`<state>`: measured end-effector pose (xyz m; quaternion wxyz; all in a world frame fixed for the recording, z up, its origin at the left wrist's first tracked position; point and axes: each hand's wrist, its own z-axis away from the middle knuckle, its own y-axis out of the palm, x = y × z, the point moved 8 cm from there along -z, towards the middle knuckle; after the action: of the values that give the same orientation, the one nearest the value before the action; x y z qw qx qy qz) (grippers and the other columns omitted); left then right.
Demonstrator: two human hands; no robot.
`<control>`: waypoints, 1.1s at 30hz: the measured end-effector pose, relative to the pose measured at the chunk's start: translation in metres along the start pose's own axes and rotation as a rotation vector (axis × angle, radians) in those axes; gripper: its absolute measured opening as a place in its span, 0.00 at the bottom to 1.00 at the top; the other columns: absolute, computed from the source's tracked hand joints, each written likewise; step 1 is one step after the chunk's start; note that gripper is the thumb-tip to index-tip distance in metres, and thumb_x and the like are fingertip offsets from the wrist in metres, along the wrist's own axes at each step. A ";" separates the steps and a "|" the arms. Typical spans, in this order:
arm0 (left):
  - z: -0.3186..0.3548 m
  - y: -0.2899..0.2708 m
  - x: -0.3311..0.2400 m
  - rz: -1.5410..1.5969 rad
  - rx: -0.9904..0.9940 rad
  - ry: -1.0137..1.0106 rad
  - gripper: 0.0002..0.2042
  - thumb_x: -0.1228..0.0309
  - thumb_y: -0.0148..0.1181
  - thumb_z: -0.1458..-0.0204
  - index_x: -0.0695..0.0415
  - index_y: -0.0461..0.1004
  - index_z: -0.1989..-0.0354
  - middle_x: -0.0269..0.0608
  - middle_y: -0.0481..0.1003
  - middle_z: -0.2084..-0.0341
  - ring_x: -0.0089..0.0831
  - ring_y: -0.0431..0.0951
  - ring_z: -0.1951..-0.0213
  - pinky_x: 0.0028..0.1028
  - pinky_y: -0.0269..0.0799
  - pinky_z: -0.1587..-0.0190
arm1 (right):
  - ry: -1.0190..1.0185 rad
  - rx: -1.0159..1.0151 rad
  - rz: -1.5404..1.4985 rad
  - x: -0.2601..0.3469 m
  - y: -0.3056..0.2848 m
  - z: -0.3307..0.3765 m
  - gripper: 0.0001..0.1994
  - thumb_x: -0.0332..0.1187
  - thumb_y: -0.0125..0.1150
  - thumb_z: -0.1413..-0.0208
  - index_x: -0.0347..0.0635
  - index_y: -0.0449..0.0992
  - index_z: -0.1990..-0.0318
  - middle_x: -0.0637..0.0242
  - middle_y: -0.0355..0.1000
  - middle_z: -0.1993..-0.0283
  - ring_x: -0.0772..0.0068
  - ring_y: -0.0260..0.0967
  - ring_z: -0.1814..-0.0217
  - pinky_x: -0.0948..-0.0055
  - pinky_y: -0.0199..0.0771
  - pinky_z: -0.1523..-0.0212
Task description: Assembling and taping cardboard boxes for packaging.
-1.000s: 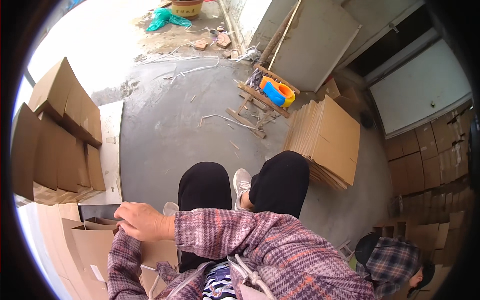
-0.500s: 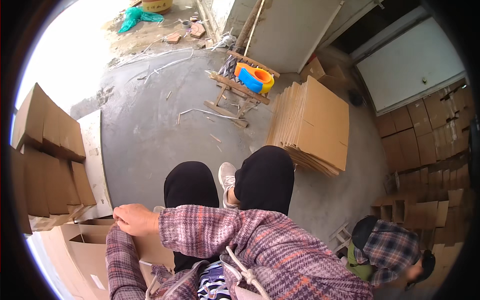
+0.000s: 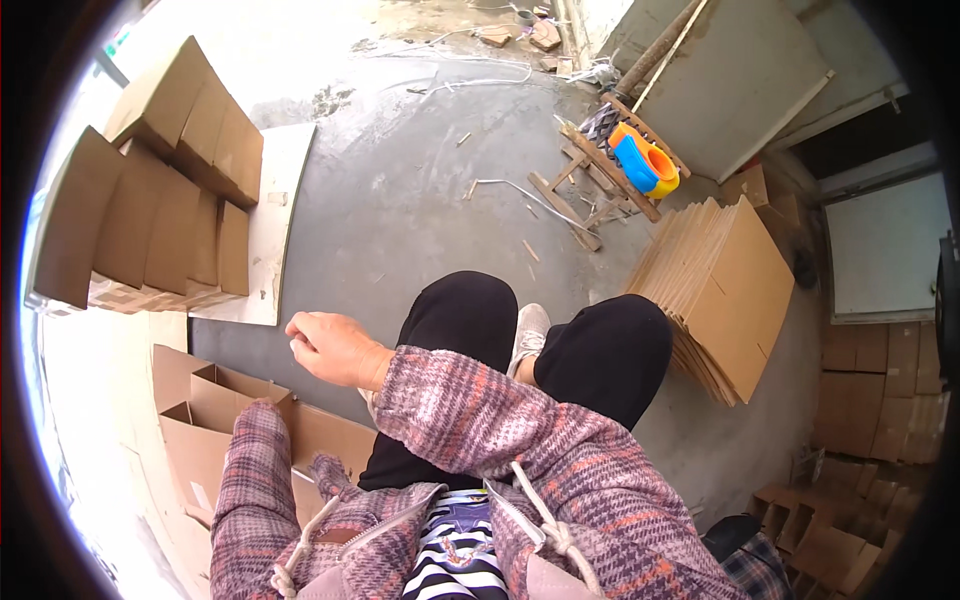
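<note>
My right hand (image 3: 338, 348) is raised over the grey floor, palm down, fingers curled under. Anything inside its curl is hidden. Its arm in a plaid sleeve crosses in front of my black-trousered knees. My left sleeve (image 3: 255, 470) reaches up to an open cardboard box (image 3: 185, 450) at the lower left. The left hand lies at the box's top edge, almost wholly hidden by the cuff, so its fingers do not show. The box stands with its flaps up, and one flap (image 3: 330, 435) stretches toward my knee.
Several brown cartons (image 3: 190, 130) stand on a pale board (image 3: 285, 200) at the left. A stack of flattened cardboard (image 3: 735, 300) leans at the right. Rolls of tape (image 3: 645, 160) rest on a wooden stool (image 3: 590, 165). Another person's plaid clothing (image 3: 755, 570) shows at the lower right.
My view has swung, shifting the scene rightward. My right hand has lifted away from my left cuff and the box, out over the floor. The box shows more fully.
</note>
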<state>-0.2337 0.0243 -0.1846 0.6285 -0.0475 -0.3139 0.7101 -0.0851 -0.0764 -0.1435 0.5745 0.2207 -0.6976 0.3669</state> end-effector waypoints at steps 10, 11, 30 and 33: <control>-0.036 0.027 0.059 0.091 -0.212 -0.090 0.19 0.60 0.55 0.49 0.51 0.71 0.49 0.48 0.73 0.53 0.39 0.73 0.49 0.35 0.68 0.46 | -0.014 0.013 0.006 0.003 0.005 -0.003 0.09 0.31 0.52 0.46 0.35 0.70 0.61 0.54 0.73 0.67 0.56 0.72 0.64 0.63 0.71 0.62; -0.041 0.038 0.072 0.107 -0.222 -0.112 0.18 0.61 0.55 0.49 0.51 0.71 0.49 0.49 0.73 0.53 0.39 0.73 0.49 0.35 0.68 0.46 | -0.019 0.031 -0.003 0.006 0.007 -0.003 0.09 0.31 0.52 0.46 0.35 0.70 0.61 0.54 0.73 0.67 0.56 0.72 0.64 0.63 0.71 0.62; -0.004 0.131 0.283 0.063 -0.303 -0.416 0.17 0.61 0.44 0.44 0.57 0.74 0.54 0.51 0.75 0.56 0.43 0.71 0.47 0.37 0.66 0.45 | -0.056 0.204 0.011 0.040 0.022 0.009 0.11 0.32 0.52 0.44 0.34 0.71 0.58 0.56 0.73 0.62 0.62 0.74 0.60 0.68 0.73 0.58; -0.016 0.135 0.301 -0.045 -0.217 -0.463 0.18 0.61 0.43 0.44 0.57 0.73 0.53 0.52 0.74 0.55 0.43 0.70 0.47 0.37 0.66 0.45 | -0.053 0.211 0.030 0.040 0.025 0.007 0.11 0.32 0.53 0.44 0.34 0.71 0.58 0.55 0.73 0.61 0.62 0.74 0.60 0.68 0.73 0.58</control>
<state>-0.4047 0.3068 -0.1674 0.5467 0.0562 -0.5248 0.6501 -0.1181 -0.0614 -0.1125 0.5239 0.2791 -0.6732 0.4409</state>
